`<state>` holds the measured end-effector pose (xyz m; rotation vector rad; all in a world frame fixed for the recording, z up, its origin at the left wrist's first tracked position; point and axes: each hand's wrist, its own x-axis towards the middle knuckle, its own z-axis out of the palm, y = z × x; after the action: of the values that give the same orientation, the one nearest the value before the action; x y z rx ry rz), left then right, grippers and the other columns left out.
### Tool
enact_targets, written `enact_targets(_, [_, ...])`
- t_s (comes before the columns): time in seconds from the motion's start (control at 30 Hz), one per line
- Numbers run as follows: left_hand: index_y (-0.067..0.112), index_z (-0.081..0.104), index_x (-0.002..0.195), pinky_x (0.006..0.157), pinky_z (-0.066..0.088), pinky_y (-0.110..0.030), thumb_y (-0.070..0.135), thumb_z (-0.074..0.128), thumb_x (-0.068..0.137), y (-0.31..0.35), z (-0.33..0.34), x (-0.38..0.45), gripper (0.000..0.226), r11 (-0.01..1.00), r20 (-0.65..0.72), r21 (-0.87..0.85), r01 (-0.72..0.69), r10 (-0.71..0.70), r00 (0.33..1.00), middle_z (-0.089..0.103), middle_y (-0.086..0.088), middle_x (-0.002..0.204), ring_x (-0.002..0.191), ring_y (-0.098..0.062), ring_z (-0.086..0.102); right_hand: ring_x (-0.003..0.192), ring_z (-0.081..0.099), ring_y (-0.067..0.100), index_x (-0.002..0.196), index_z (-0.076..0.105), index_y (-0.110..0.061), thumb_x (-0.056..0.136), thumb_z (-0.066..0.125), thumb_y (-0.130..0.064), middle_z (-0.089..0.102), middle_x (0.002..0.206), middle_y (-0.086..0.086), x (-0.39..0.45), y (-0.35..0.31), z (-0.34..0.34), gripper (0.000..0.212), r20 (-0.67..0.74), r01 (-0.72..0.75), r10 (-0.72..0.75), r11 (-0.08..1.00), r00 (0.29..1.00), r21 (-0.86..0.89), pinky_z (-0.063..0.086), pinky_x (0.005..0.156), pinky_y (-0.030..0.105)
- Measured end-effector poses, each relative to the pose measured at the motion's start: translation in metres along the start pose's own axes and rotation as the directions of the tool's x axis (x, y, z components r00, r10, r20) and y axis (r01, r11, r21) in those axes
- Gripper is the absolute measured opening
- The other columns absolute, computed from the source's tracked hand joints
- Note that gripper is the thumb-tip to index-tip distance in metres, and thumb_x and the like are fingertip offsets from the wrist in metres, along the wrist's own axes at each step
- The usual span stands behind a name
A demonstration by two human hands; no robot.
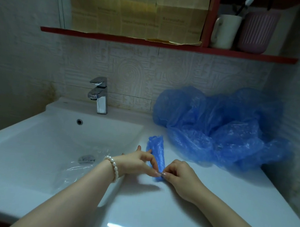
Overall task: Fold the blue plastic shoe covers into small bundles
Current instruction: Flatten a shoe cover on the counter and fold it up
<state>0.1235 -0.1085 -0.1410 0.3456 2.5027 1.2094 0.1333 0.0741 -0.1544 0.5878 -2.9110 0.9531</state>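
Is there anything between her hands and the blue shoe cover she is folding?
Nothing visible. The left hand and the right hand already pinch the near end of the folded shoe cover, which lies on the white counter. The pile of unfolded covers sits behind, apart.

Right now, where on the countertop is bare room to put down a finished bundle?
Bare countertop lies in front of the pile of shoe covers, right of the right hand. More lies nearer, between the forearms. It is crowded by the wall, where the pile spreads. The left hand and right hand hold the folded shoe cover.
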Motion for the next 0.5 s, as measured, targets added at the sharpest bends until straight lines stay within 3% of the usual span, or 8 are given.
enact_targets(0.13, [0.033,0.059,0.069,0.103,-0.020,-0.061,0.048,0.073,0.072,0.001,0.007,0.004,0.020,0.951,-0.061,0.298,0.079,-0.064,0.996,0.009,0.015,0.156,0.142,-0.015,-0.020,0.095,0.051,0.018,0.086,0.067,-0.011,0.095,0.049,-0.026,0.058,0.095,0.000,0.001,-0.002,0.000,0.024,0.015,-0.036,0.038,0.997,0.999,-0.074,0.038,0.090,0.033])
enact_targets(0.2, [0.032,0.059,0.067,0.103,-0.019,-0.062,0.045,0.070,0.076,0.000,0.008,0.006,0.019,0.955,-0.076,0.283,0.085,-0.066,0.995,0.009,0.015,0.156,0.142,-0.015,-0.020,0.090,0.053,0.017,0.087,0.067,-0.015,0.093,0.052,-0.027,0.060,0.092,-0.001,0.000,-0.001,0.000,0.020,0.016,-0.024,0.024,0.999,1.000,-0.024,0.041,0.087,0.032])
enact_targets(0.27, [0.033,0.060,0.068,0.104,-0.019,-0.062,0.041,0.069,0.079,0.000,0.007,0.006,0.016,0.963,-0.067,0.260,0.075,-0.059,0.996,0.010,0.016,0.156,0.142,-0.015,-0.020,0.078,0.052,0.009,0.084,0.064,-0.030,0.084,0.066,-0.028,0.057,0.084,-0.007,-0.002,0.003,-0.003,0.002,-0.011,0.013,-0.012,0.994,1.000,0.109,0.044,0.077,0.023])
enact_targets(0.33, [0.033,0.062,0.070,0.104,-0.019,-0.062,0.038,0.068,0.079,-0.003,0.005,0.008,0.013,0.969,-0.064,0.234,0.074,-0.061,0.996,0.010,0.016,0.156,0.142,-0.014,-0.020,0.078,0.050,0.003,0.082,0.061,-0.039,0.072,0.078,-0.025,0.052,0.084,-0.011,-0.004,0.011,-0.004,0.025,-0.024,0.086,-0.083,0.988,0.996,0.126,0.040,0.073,0.011])
enact_targets(0.37, [0.032,0.063,0.071,0.104,-0.020,-0.062,0.038,0.067,0.080,-0.003,0.004,0.008,0.011,0.972,-0.064,0.221,0.076,-0.064,0.996,0.010,0.015,0.156,0.142,-0.014,-0.021,0.082,0.050,0.002,0.081,0.063,-0.040,0.070,0.080,-0.024,0.050,0.085,-0.012,-0.004,0.012,-0.004,0.026,-0.032,0.107,-0.105,0.990,0.994,0.094,0.039,0.074,0.008])
enact_targets(0.43, [0.030,0.064,0.074,0.103,-0.020,-0.061,0.037,0.066,0.080,-0.002,0.004,0.009,0.009,0.974,-0.054,0.211,0.081,-0.071,0.996,0.010,0.015,0.156,0.142,-0.015,-0.021,0.087,0.048,0.004,0.083,0.070,-0.032,0.073,0.079,-0.027,0.047,0.083,-0.014,-0.003,0.010,-0.002,0.014,-0.056,0.135,-0.134,0.991,0.989,0.004,0.036,0.078,0.010])
enact_targets(0.5, [0.029,0.062,0.075,0.103,-0.020,-0.061,0.038,0.064,0.081,-0.003,0.004,0.010,0.011,0.973,-0.051,0.217,0.084,-0.074,0.996,0.009,0.014,0.156,0.142,-0.015,-0.022,0.090,0.046,0.010,0.086,0.072,-0.025,0.079,0.073,-0.028,0.044,0.081,-0.017,0.000,0.008,0.002,0.008,-0.083,0.141,-0.147,0.987,0.986,-0.073,0.037,0.085,0.022])
